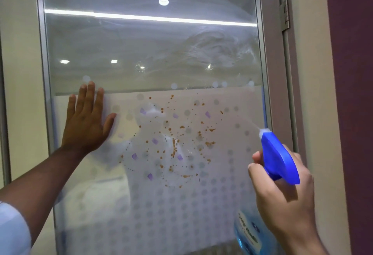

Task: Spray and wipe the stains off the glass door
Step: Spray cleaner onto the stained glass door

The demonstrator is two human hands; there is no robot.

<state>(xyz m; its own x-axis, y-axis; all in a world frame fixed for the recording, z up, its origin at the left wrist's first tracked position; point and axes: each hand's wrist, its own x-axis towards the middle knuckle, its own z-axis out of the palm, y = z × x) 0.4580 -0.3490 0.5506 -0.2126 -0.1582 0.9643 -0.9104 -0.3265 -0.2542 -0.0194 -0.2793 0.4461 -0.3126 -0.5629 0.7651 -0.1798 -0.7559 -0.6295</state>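
Observation:
The glass door (153,52) fills the view, clear above and frosted with grey dots below. Brown stains (177,139) are spattered across the middle of the frosted part. My left hand (86,121) presses flat on the glass at the left, fingers straight, with a pale cloth partly showing under it. My right hand (282,192) grips a spray bottle (278,157) with a blue trigger head at the lower right. Its white nozzle points up-left at the stains, and a faint mist line leaves it. Two fingers curl round the trigger.
A grey metal frame (45,72) borders the pane on both sides. A hinge (284,15) sits on the door post at the upper right, beside a dark maroon wall (351,93). White wipe smears (212,50) swirl over the clear upper glass.

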